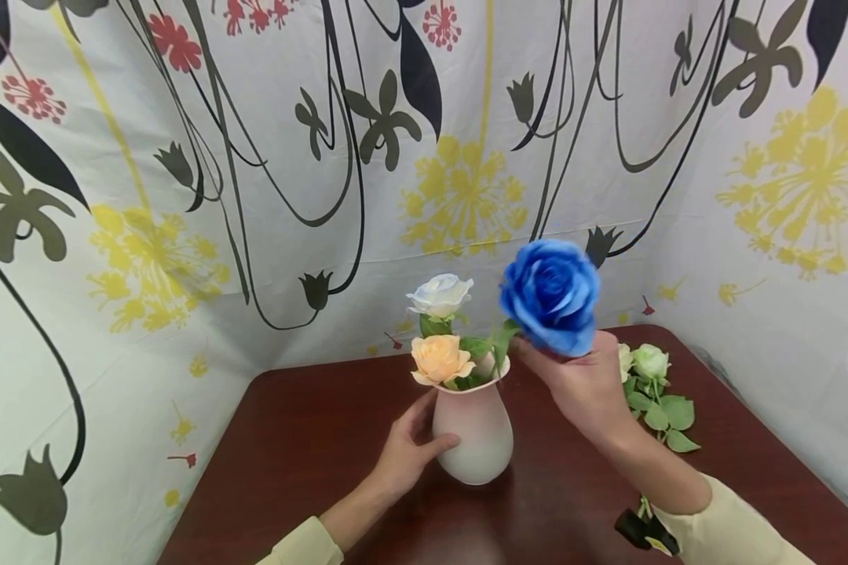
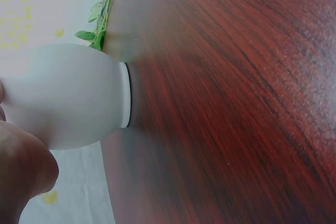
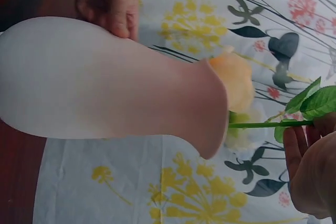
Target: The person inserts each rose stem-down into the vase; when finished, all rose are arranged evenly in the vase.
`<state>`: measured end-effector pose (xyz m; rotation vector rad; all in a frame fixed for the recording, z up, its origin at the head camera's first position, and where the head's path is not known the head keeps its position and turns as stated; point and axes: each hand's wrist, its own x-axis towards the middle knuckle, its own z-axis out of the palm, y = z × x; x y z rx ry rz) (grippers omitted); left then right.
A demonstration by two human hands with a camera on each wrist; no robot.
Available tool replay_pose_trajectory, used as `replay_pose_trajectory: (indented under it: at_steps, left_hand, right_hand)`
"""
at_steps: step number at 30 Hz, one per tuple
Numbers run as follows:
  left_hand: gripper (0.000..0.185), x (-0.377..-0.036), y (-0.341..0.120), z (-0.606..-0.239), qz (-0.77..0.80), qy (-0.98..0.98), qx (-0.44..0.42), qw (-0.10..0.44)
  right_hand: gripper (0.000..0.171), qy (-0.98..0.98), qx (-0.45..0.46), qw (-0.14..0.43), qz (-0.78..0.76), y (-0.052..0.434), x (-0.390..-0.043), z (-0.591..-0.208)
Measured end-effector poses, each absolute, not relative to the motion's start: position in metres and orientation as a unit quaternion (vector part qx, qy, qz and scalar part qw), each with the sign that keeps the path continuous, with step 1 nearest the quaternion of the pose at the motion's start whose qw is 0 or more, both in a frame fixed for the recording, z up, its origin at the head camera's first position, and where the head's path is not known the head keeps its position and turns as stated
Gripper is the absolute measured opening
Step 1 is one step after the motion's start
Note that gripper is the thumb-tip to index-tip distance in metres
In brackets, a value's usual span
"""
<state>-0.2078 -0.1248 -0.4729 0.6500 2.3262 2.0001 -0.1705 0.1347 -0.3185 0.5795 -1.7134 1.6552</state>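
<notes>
A vase [image 1: 475, 439], white with a pinkish flared mouth, stands upright on the table. My left hand [image 1: 406, 451] grips its left side, thumb in front. A peach rose [image 1: 440, 359] and a white rose [image 1: 440, 297] stand in the vase. Above and right of the mouth, my right hand [image 1: 590, 392] holds a large blue rose [image 1: 553, 294]. In the right wrist view its green stem [image 3: 268, 125] runs from the fingers to the vase mouth, where the rim hides its lower end. Green leaves [image 3: 319, 102] sit by those fingers.
Pale green-white roses [image 1: 652, 361] with leafy stems lie on the dark red-brown table [image 1: 290, 455], right of my right hand. A small black object [image 1: 639, 534] lies by my right sleeve. A flower-patterned cloth [image 1: 254, 157] hangs behind the table.
</notes>
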Motion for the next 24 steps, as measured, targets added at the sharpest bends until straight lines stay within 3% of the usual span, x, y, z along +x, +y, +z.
replay_pose_trajectory:
  at_steps: [8,16,24]
  left_hand:
    - [0.073,-0.209,-0.125,-0.475,0.641,0.735,0.222,0.000]
    - [0.067,-0.208,-0.125,-0.474,0.648,0.724,0.236,0.015]
    - [0.056,-0.209,-0.125,-0.476,0.649,0.720,0.247,0.010]
  right_hand:
    - [0.039,-0.690,0.324,0.316,0.565,0.123,-0.174,-0.340]
    - [0.029,-0.732,0.382,0.318,0.467,0.118,-0.184,-0.351]
    - [0.026,-0.777,0.358,0.338,0.393,0.117,-0.184,-0.353]
